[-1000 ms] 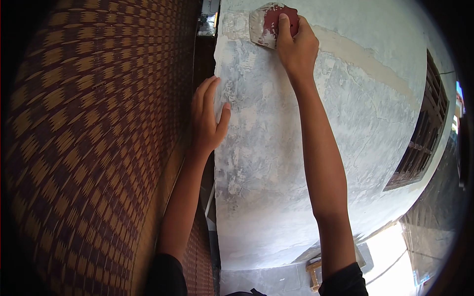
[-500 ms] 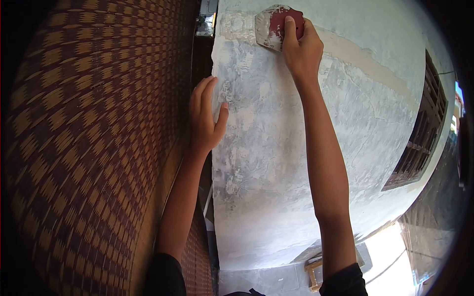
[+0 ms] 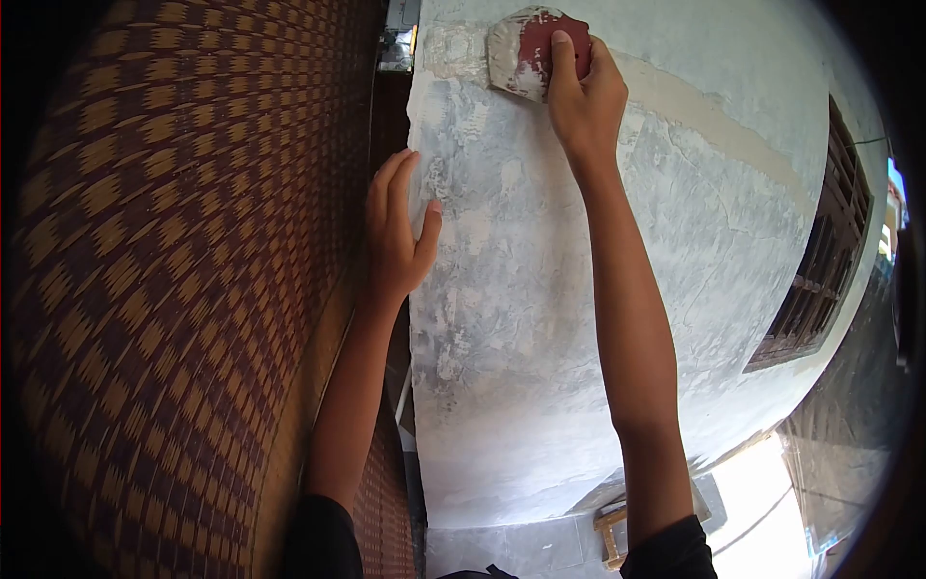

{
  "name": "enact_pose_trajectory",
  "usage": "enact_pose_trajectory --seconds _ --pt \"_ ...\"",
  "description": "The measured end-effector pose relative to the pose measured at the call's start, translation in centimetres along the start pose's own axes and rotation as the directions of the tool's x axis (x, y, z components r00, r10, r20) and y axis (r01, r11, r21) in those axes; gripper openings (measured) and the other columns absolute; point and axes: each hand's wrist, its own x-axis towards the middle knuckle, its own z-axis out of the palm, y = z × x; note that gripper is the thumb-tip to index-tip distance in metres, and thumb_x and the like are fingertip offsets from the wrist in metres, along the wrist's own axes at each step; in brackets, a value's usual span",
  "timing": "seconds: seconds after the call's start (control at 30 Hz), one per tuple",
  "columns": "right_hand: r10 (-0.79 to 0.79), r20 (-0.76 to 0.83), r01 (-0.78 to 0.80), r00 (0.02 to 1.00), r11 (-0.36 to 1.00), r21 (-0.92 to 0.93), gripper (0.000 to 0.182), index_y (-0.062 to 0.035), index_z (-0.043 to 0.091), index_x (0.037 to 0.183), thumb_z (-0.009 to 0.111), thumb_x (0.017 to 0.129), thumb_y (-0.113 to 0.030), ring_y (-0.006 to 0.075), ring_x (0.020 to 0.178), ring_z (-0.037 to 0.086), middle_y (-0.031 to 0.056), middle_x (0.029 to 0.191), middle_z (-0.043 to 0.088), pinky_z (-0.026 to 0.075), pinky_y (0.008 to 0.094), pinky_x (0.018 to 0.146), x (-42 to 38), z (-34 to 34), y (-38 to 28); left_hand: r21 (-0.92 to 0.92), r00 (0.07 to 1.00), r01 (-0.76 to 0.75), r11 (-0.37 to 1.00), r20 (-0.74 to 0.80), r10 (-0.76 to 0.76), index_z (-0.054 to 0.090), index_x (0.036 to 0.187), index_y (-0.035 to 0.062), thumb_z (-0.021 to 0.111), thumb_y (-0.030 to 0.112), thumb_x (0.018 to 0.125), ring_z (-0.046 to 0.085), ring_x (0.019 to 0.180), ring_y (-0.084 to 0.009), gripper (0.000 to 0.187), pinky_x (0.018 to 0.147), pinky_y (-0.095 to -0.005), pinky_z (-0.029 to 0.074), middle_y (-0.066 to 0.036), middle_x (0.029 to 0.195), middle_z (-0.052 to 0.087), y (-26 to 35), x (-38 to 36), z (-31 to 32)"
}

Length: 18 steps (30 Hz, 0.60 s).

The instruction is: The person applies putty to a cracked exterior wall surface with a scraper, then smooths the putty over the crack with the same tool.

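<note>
My right hand [image 3: 585, 101] grips a putty scraper [image 3: 555, 43] with a dark red handle part and a blade smeared with pale filler. The blade lies against the upper part of the grey-white wall [image 3: 540, 289], at the left end of a beige filler band [image 3: 714, 121]. My thumb presses on the scraper's face, and the other fingers are partly hidden behind it. Lower left, my left hand [image 3: 397, 227] rests at the wall's vertical edge with fingers stretched out and thumb apart. Nothing is in it.
A woven brown-and-tan panel [image 3: 183, 270] stands close along the left, with a dark narrow gap beside the wall edge. To the right is a barred window [image 3: 815, 261]. A wooden piece of furniture [image 3: 610, 536] and sunlit ground show at lower right.
The scraper and my right hand appear very slightly further left, but the whole view has shifted that way too. My left hand stays at the wall edge.
</note>
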Motion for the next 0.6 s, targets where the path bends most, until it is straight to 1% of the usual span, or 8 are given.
enact_pose_trajectory --seconds 0.03,0.1,0.23,0.3,0.33,0.47,0.57,0.6 --pt "-0.008 0.041 0.011 0.999 0.997 -0.071 0.038 0.0041 0.067 0.105 0.061 0.099 -0.033 0.0160 0.074 0.063 0.0118 0.084 0.071 0.050 0.0294 0.072 -0.5 0.2 0.0 -0.006 1.000 0.001 1.000 0.002 -0.001 0.041 0.145 0.0004 0.055 0.008 0.096 0.042 0.135 -0.0355 0.051 0.114 -0.0475 0.034 -0.020 0.144 0.042 0.0 0.0 0.0" --pt "0.011 0.042 -0.006 0.999 0.993 -0.120 0.037 0.0005 0.068 0.103 0.060 0.097 -0.035 0.0342 0.079 0.071 0.0179 0.083 0.073 0.054 0.0418 0.077 -0.6 0.1 0.2 -0.014 1.000 0.004 1.000 0.007 -0.004 0.041 0.145 0.0004 0.055 0.008 0.096 0.042 0.135 -0.0355 0.051 0.114 -0.0476 0.034 -0.020 0.145 0.041 0.2 0.1 0.0" --pt "0.064 -0.026 -0.064 0.998 0.998 0.007 0.036 0.0002 0.068 0.104 0.060 0.096 -0.034 0.0351 0.078 0.071 0.0181 0.083 0.073 0.054 0.0427 0.076 -0.1 -0.2 0.5 -0.009 1.000 0.002 1.000 0.016 -0.002 0.041 0.145 0.0001 0.054 0.008 0.096 0.042 0.135 -0.0354 0.051 0.114 -0.0476 0.034 -0.020 0.145 0.041 0.1 0.0 -0.1" --pt "-0.040 -0.025 0.039 0.999 0.999 -0.023 0.035 -0.0002 0.068 0.102 0.060 0.096 -0.034 0.0351 0.077 0.071 0.0176 0.083 0.073 0.054 0.0430 0.075 -0.6 0.5 0.1 -0.007 1.000 0.010 1.000 0.018 -0.010 0.041 0.145 -0.0001 0.054 0.008 0.096 0.042 0.135 -0.0353 0.051 0.114 -0.0477 0.034 -0.020 0.145 0.041 0.3 0.0 -0.1" --pt "-0.042 0.025 0.044 0.999 0.993 -0.110 0.037 0.0042 0.068 0.105 0.061 0.099 -0.032 0.0211 0.074 0.068 0.0145 0.082 0.072 0.052 0.0328 0.074 -0.8 0.6 -0.1 -0.005 1.000 0.020 1.000 0.018 -0.020 0.041 0.145 -0.0002 0.054 0.009 0.096 0.042 0.135 -0.0353 0.051 0.114 -0.0477 0.034 -0.020 0.145 0.041 0.4 0.1 -0.2" --pt "0.053 -0.039 -0.054 0.998 0.998 -0.041 0.037 0.0035 0.068 0.105 0.061 0.098 -0.032 0.0207 0.075 0.068 0.0149 0.083 0.073 0.052 0.0332 0.073 -0.3 -0.2 0.2 -0.014 0.999 0.029 0.999 0.022 -0.029 0.041 0.145 0.0000 0.054 0.009 0.097 0.042 0.135 -0.0352 0.051 0.114 -0.0478 0.033 -0.020 0.145 0.041 0.3 0.0 -0.2" --pt "0.033 -0.027 -0.033 0.999 0.999 -0.016 0.033 0.0005 0.067 0.101 0.060 0.097 -0.031 0.0342 0.076 0.071 0.0173 0.083 0.073 0.054 0.0414 0.073 -0.9 0.2 -0.1 -0.023 1.000 0.014 1.000 0.014 -0.013 0.041 0.145 -0.0001 0.054 0.009 0.096 0.041 0.135 -0.0352 0.051 0.114 -0.0480 0.033 -0.020 0.145 0.041 0.3 0.0 0.0" --pt "-0.017 -0.005 0.017 1.000 0.998 -0.055 0.033 0.0009 0.067 0.101 0.061 0.097 -0.031 0.0333 0.076 0.071 0.0174 0.082 0.073 0.053 0.0416 0.073 -1.5 0.3 -0.5 -0.021 1.000 0.022 1.000 0.013 -0.021 0.041 0.145 -0.0002 0.054 0.009 0.096 0.041 0.135 -0.0353 0.051 0.114 -0.0480 0.033 -0.020 0.145 0.041 0.4 0.0 -0.1"
